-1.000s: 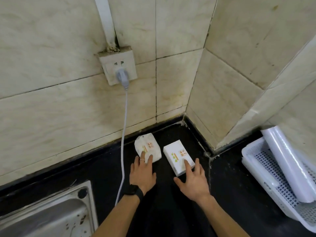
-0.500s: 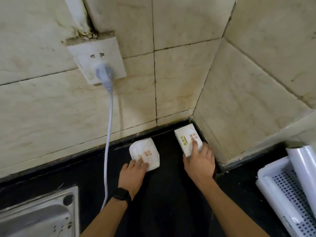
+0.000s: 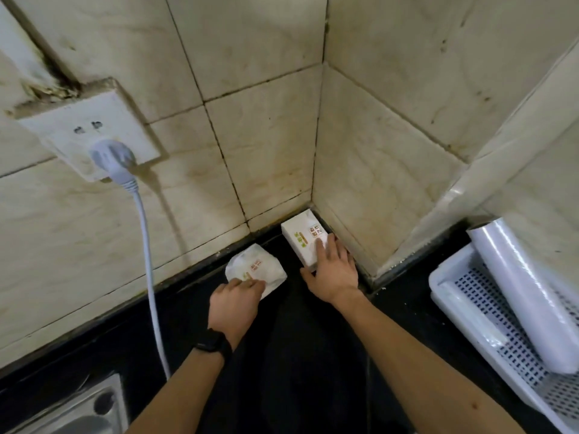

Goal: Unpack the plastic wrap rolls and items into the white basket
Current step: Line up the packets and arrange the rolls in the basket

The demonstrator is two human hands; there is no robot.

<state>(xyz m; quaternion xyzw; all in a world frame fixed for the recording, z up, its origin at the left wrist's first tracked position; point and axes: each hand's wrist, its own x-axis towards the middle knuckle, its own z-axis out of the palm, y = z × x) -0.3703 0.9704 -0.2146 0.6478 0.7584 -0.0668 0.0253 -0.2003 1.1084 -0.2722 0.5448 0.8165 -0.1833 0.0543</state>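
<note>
A white box (image 3: 301, 239) with green and red print lies in the corner where the two tiled walls meet. My right hand (image 3: 333, 270) rests flat on its near end, fingers spread, thumb out on the counter. A soft white packet (image 3: 256, 267) with the same print lies to the left, close to the back wall. My left hand (image 3: 235, 303) has its fingers curled together over the packet's near edge. At the right stands the white basket (image 3: 443, 278); a plastic wrap roll (image 3: 526, 292) leans in it, and a second wrapped roll (image 3: 470, 317) lies flat inside.
The black counter (image 3: 313, 355) runs along the tiled walls. A wall socket (image 3: 84, 130) holds a grey plug whose cord (image 3: 150, 277) hangs down to the counter left of my left hand. A steel sink corner (image 3: 91, 408) shows at bottom left.
My right hand has slid the box away from me into the wall corner. My left hand has pushed the packet closer to the back wall. The view has moved nearer.
</note>
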